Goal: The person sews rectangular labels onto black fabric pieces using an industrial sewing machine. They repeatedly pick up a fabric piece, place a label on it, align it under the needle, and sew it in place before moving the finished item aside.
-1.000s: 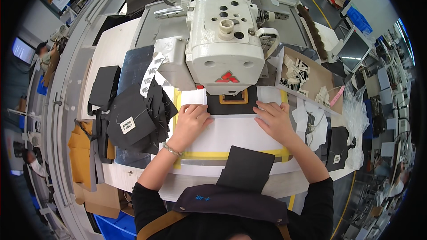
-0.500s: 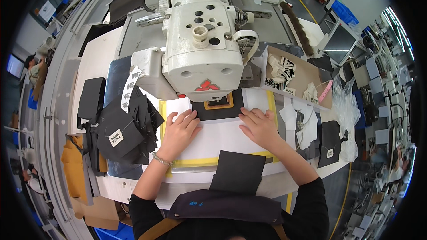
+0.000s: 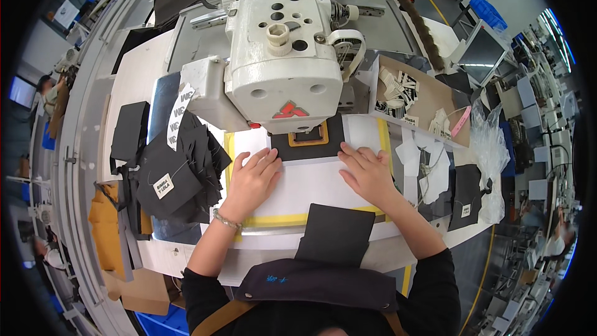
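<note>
With left grip (image 3: 254, 177) and right grip (image 3: 368, 177) spread, touching opposite edges of a black piece (image 3: 308, 153). Laid on white paper (image 3: 305, 183), partly under a sewing machine (image 3: 286, 74).

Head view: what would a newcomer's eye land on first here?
Most likely the bulky white machine filling the upper centre. Just below it, the left hand and right hand lie spread over a white sheet, fingertips by the side edges of a black piece. Next might come the fanned heap of black pieces at left and the open box of pale tags at right.
</note>
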`<state>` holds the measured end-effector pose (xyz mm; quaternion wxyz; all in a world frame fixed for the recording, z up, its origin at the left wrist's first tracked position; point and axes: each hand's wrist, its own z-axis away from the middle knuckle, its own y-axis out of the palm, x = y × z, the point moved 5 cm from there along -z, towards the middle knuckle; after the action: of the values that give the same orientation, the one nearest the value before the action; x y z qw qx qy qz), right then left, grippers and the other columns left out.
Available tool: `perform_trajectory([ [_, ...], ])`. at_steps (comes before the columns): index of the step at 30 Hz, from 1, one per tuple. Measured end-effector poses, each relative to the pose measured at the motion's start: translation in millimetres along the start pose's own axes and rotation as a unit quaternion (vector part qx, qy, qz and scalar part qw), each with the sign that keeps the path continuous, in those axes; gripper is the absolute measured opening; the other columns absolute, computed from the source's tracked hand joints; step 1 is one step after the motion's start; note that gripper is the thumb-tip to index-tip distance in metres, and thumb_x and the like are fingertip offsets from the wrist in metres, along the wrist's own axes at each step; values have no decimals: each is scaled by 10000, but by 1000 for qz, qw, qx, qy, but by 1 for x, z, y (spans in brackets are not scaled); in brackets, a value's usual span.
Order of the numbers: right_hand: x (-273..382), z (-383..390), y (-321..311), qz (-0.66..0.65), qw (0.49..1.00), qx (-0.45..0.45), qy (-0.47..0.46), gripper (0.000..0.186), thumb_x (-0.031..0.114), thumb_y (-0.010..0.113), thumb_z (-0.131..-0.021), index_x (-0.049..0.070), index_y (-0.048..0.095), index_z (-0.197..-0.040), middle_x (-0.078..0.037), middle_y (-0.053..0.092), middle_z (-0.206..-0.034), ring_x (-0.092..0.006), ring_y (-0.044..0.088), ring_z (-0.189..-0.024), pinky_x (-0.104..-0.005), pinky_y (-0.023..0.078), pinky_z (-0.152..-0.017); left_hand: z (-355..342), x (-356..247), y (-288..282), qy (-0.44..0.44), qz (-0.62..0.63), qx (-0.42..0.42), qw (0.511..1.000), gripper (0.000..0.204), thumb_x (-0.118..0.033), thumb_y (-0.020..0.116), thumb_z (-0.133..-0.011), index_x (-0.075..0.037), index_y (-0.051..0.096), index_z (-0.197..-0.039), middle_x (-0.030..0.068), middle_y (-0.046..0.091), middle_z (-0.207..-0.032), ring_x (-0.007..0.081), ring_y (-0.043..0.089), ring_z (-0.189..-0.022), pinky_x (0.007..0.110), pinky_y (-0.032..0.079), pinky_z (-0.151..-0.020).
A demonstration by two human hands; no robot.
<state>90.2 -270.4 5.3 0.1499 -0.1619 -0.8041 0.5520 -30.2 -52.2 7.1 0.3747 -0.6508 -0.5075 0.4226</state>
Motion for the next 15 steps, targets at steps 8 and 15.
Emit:
perform_trajectory([
  [8, 0, 2, -3, -13, 1000, 21, 10, 414, 289, 728, -807, 112, 631, -1168, 7, 583, -1335, -136, 544, -1045, -371, 330, -847, 12, 29, -33, -178, 142, 71, 971, 506, -235, 836, -680, -74, 612, -1104, 62, 592, -1014, 262, 541, -974, 380, 383, -874],
  [15, 0, 0, -3, -8, 999, 33, 7, 414, 288, 723, -813, 110, 627, -1174, 1, 582, -1336, -142, 542, -1051, -381, 330, -854, 24, 29, -25, -203, 197, 109, 953, 392, -127, 835, -657, -80, 619, -981, 61, 583, -950, 266, 551, -954, 386, 398, -876],
])
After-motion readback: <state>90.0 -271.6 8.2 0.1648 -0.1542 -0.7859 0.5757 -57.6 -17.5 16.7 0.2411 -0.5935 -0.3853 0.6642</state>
